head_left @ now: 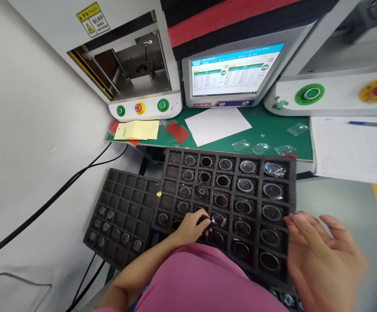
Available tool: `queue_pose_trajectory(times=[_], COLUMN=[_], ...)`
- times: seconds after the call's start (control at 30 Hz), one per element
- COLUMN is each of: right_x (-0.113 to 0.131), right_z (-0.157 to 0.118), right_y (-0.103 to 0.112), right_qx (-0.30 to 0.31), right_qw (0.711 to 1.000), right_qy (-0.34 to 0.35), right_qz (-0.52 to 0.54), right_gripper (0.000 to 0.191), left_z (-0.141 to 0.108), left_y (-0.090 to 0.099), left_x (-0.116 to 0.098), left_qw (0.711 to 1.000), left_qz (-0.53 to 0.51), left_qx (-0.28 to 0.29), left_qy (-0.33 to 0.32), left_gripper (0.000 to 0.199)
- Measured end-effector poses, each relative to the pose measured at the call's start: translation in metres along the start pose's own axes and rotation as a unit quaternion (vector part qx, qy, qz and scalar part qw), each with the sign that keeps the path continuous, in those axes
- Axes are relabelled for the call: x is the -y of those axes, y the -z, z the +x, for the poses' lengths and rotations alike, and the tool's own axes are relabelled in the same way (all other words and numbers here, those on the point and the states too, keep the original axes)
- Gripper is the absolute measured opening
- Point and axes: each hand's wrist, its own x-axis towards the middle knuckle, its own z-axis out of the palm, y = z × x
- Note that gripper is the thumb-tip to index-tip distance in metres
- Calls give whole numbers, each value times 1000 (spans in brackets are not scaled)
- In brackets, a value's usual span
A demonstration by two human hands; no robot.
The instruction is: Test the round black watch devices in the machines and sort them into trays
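A large black foam tray [260, 180] has rows of compartments with round dark discs in them. My left hand [193, 226] reaches into its lower middle, fingers closed round a small black round part [204, 222]. Beyond the tray's right edge, my right hand [325, 255] is raised close to the camera, slightly blurred; its thumb and index finger are near each other and the other fingers are apart. Nothing shows in it. A smaller black foam tray [128, 190] lies to the left, with several small clear discs in its lower compartments.
Behind the trays, a green bench [263, 123] bears white paper [217, 125], yellow slips [136, 130] and plastic film pieces. A monitor [230, 73] stands between two machines with buttons. Black cables [68, 184] run along the left wall.
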Motion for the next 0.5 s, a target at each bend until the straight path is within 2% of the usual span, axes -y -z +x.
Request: queue_pose_trajectory(times=[0.1,0.2,0.33,0.5], right_x=[-7,-10,-12,-19], right_z=[-1,-5,-3,2], right_y=[0,-10,-20,-21], right_qx=[-5,7,17,30], right_qw=[1000,999,998,995], right_qy=[-17,-38,-65,-92], right_qz=[0,-2,-8,-12], right_gripper=[42,49,54,52], left_z=[10,22,30,38], left_y=[-5,-10,-12,-1], left_x=[15,23,31,28], left_qw=[995,984,962,929], left_qz=[82,158,228,279], left_qx=[-47,-83,-143,-225], left_qy=[-10,-28,-47,-95], left_gripper=[16,7,19,25])
